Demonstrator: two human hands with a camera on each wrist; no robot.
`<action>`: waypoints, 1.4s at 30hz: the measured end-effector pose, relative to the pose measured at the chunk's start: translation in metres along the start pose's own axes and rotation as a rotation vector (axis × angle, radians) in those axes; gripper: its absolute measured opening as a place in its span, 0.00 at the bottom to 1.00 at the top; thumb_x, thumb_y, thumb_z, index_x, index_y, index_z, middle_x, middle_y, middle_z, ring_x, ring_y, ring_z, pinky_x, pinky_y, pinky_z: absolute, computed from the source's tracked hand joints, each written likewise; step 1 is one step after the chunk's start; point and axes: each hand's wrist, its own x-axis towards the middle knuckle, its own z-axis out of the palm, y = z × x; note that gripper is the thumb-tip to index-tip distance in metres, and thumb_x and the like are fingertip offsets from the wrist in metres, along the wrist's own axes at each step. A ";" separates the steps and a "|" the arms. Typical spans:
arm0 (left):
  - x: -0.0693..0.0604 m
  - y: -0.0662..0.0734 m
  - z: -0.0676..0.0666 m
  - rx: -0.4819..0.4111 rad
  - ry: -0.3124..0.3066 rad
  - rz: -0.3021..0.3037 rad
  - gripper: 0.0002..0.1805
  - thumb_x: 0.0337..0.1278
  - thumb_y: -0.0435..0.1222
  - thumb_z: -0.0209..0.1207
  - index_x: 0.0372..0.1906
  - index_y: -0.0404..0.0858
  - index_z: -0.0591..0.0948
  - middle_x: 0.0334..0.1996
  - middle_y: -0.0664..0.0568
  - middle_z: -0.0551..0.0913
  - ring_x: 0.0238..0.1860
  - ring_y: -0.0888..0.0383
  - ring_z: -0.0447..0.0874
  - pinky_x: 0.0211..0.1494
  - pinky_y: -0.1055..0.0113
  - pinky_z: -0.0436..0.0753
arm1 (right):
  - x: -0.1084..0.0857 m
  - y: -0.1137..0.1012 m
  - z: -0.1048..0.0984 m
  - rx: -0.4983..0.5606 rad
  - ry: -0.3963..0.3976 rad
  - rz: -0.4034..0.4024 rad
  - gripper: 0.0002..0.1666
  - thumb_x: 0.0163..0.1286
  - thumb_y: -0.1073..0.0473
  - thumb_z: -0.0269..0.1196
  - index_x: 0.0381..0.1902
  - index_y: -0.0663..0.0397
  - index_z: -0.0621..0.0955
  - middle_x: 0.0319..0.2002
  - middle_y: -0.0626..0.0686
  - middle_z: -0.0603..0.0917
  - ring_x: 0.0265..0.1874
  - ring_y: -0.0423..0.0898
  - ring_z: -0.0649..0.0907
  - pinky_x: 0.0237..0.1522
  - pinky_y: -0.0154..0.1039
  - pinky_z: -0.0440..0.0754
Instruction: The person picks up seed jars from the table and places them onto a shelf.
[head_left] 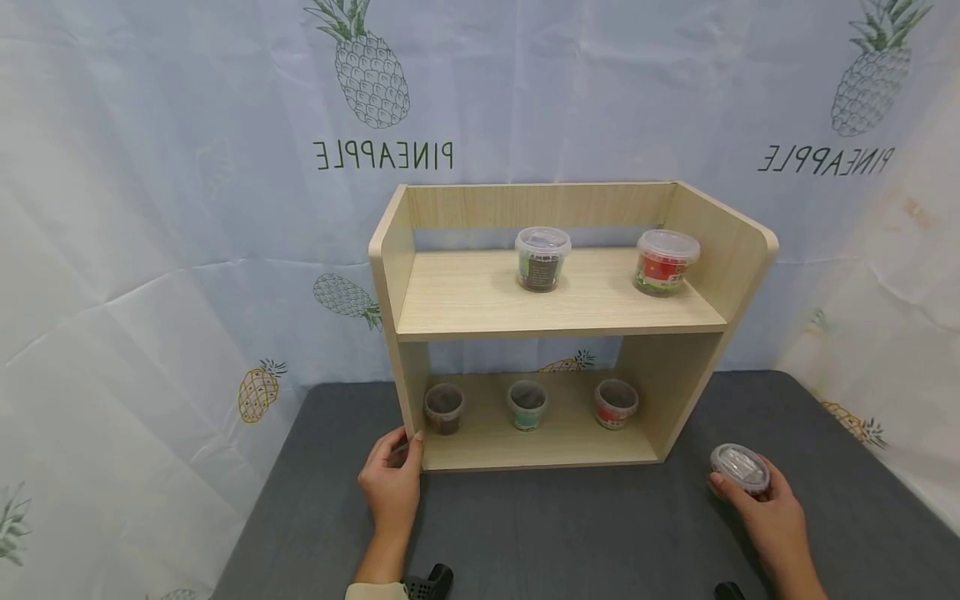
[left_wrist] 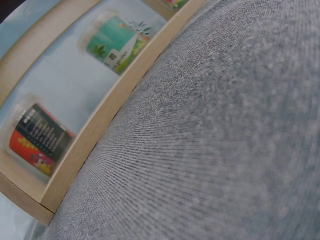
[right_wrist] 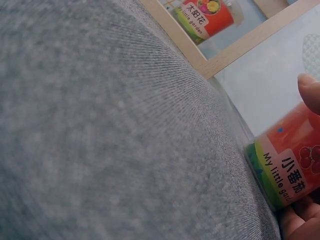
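My left hand (head_left: pixel 392 479) is at the lower left corner of a two-tier wooden shelf (head_left: pixel 562 332). Its thumb lies against the front edge of the side panel, with fingers round the outer side; what lies between them is partly hidden. In the left wrist view that hand does not show. To the right of the shelf, my right hand (head_left: pixel 776 521) grips a lidded plastic cup (head_left: pixel 740 468) just over the table. Seen from the right wrist, the cup has a red and green label (right_wrist: pixel 287 170) reading "My little garden", and thumb and fingers wrap round it.
On the upper board stand two lidded cups, one dark-labelled (head_left: pixel 542 260) and one red (head_left: pixel 663 265). Below are a dark cup (head_left: pixel 445 410), a teal cup (head_left: pixel 527 406) and a red cup (head_left: pixel 616 405). A pineapple-print curtain (head_left: pixel 225 208) hangs behind the grey table (head_left: pixel 540 533).
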 end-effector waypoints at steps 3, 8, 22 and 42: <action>0.000 -0.001 -0.001 -0.014 -0.004 -0.006 0.10 0.48 0.26 0.71 0.39 0.30 0.87 0.35 0.42 0.87 0.38 0.72 0.84 0.36 0.81 0.83 | 0.001 -0.001 0.000 0.006 -0.006 0.006 0.60 0.62 0.38 0.68 0.79 0.53 0.49 0.72 0.69 0.62 0.67 0.62 0.68 0.28 0.15 0.64; -0.001 -0.002 -0.001 0.003 -0.012 -0.001 0.10 0.50 0.28 0.71 0.40 0.31 0.87 0.35 0.44 0.87 0.37 0.71 0.84 0.36 0.80 0.83 | 0.001 -0.001 -0.001 0.007 -0.013 0.010 0.61 0.62 0.37 0.67 0.79 0.54 0.47 0.73 0.70 0.60 0.68 0.65 0.67 0.27 0.16 0.63; 0.000 0.004 0.000 0.020 0.001 -0.012 0.11 0.47 0.24 0.71 0.39 0.29 0.87 0.35 0.41 0.87 0.35 0.70 0.84 0.35 0.80 0.84 | 0.000 -0.001 -0.001 0.016 -0.015 0.007 0.62 0.62 0.38 0.68 0.79 0.54 0.47 0.73 0.70 0.59 0.69 0.66 0.66 0.27 0.15 0.63; 0.004 0.039 -0.003 0.018 -0.006 -0.013 0.09 0.48 0.22 0.69 0.38 0.25 0.86 0.34 0.38 0.86 0.36 0.64 0.86 0.35 0.78 0.85 | 0.000 0.000 0.001 0.021 0.008 0.000 0.60 0.62 0.39 0.69 0.79 0.54 0.48 0.72 0.69 0.62 0.68 0.63 0.67 0.29 0.13 0.64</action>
